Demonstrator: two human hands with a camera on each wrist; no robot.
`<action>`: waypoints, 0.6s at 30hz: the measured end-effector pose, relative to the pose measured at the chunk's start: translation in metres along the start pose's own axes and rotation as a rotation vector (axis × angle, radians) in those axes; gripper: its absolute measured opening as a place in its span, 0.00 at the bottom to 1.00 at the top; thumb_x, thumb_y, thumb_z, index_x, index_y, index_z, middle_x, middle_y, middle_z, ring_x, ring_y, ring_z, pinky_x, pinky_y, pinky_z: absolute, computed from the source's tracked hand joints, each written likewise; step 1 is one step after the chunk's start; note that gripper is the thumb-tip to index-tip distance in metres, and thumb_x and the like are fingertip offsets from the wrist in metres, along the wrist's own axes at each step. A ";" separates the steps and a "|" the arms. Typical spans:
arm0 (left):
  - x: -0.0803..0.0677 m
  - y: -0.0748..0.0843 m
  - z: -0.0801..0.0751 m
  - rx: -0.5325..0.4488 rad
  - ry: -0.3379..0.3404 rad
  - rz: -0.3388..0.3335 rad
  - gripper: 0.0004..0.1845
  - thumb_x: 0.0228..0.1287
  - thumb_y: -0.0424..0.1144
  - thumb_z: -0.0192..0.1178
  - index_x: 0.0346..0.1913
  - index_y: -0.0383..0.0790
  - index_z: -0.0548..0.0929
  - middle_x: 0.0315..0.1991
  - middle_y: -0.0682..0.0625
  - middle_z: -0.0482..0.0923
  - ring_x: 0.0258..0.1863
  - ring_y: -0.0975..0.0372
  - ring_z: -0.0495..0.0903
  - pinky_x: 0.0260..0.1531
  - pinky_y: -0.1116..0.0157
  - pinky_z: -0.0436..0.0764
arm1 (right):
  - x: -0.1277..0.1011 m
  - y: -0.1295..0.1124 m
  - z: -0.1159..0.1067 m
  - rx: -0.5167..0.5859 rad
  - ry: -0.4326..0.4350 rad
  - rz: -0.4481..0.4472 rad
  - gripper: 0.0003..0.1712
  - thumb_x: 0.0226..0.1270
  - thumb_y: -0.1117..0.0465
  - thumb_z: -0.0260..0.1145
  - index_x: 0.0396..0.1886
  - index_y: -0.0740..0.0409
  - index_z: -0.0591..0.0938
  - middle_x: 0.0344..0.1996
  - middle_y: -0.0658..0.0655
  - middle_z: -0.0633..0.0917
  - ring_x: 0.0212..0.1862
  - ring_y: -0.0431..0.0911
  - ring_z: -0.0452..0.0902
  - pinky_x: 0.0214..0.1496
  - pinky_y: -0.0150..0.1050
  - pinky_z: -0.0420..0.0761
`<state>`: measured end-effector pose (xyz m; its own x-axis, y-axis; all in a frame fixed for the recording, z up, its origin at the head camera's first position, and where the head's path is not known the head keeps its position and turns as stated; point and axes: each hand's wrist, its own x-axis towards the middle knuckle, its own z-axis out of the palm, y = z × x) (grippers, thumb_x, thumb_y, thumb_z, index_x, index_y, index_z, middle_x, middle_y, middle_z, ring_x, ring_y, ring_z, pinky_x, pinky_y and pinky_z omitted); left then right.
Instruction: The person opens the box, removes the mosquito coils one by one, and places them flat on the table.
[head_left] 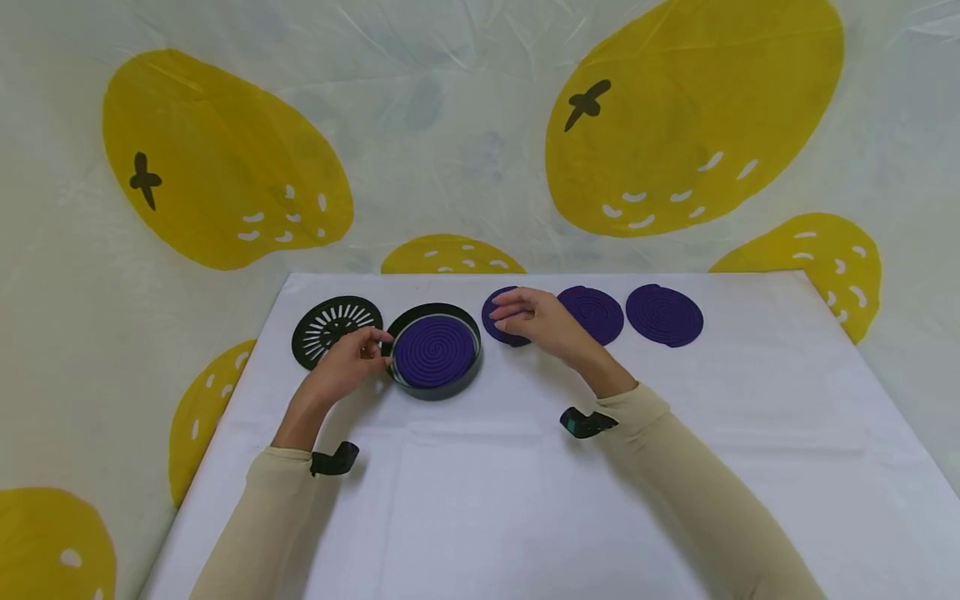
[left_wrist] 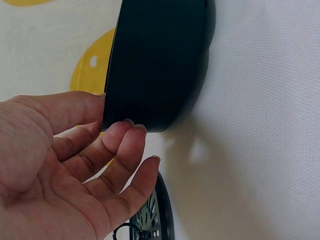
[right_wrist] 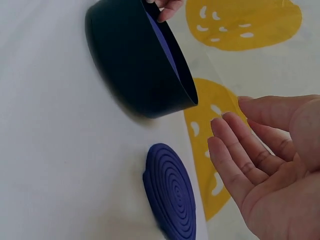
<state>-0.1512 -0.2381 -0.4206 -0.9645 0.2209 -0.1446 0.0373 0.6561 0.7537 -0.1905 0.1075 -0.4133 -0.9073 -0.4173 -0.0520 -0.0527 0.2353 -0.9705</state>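
Observation:
A purple spiral mosquito coil [head_left: 435, 350] lies inside a round black tin [head_left: 438, 392]. At the tin's left rim, my left hand [head_left: 347, 367] holds the wall with thumb and fingertips, seen close up in the left wrist view on the tin's dark side [left_wrist: 155, 60]. My right hand [head_left: 536, 321] hovers above another mosquito coil [head_left: 495, 312] and partly covers it in the head view. Its fingers are loosely bent, with nothing between them. The right wrist view shows this hand [right_wrist: 270, 165] apart from both the tin and the coil [right_wrist: 172, 192] below.
A black slotted lid [head_left: 309, 337] lies left of the tin, partly behind the left hand. Two more purple coils, a nearer one [head_left: 596, 312] and a farther one [head_left: 665, 315], lie to the right on the white-covered table [head_left: 480, 517]. A patterned curtain [head_left: 450, 167] hangs behind.

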 end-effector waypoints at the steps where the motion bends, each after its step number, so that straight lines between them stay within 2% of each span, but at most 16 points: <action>1: 0.000 0.000 0.000 -0.001 -0.001 0.000 0.19 0.67 0.31 0.64 0.59 0.32 0.78 0.34 0.48 0.72 0.35 0.57 0.71 0.33 0.64 0.72 | 0.001 -0.001 0.002 0.010 -0.006 0.001 0.25 0.69 0.68 0.67 0.64 0.69 0.76 0.54 0.70 0.83 0.54 0.55 0.83 0.52 0.33 0.82; 7: 0.000 -0.001 0.001 0.003 0.002 0.005 0.19 0.67 0.31 0.64 0.59 0.32 0.79 0.34 0.48 0.72 0.34 0.57 0.71 0.32 0.64 0.72 | 0.006 -0.002 0.014 0.084 -0.050 0.003 0.25 0.67 0.73 0.63 0.64 0.71 0.74 0.55 0.72 0.82 0.56 0.60 0.82 0.52 0.36 0.83; 12: 0.000 -0.003 0.001 0.009 0.010 0.022 0.19 0.67 0.31 0.64 0.59 0.31 0.79 0.33 0.48 0.72 0.34 0.58 0.71 0.32 0.65 0.72 | 0.011 -0.002 0.022 0.062 -0.085 0.000 0.25 0.67 0.74 0.62 0.65 0.69 0.75 0.55 0.70 0.83 0.55 0.58 0.83 0.53 0.38 0.83; 18: 0.000 -0.002 0.001 0.008 0.014 0.028 0.19 0.67 0.31 0.65 0.59 0.31 0.79 0.34 0.47 0.72 0.34 0.58 0.71 0.32 0.65 0.71 | 0.016 -0.006 0.031 0.034 -0.124 -0.017 0.27 0.68 0.74 0.62 0.67 0.73 0.72 0.56 0.72 0.82 0.53 0.54 0.84 0.54 0.40 0.83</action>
<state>-0.1508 -0.2385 -0.4230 -0.9666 0.2291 -0.1147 0.0661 0.6556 0.7522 -0.1920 0.0720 -0.4153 -0.8476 -0.5269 -0.0624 -0.0513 0.1985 -0.9788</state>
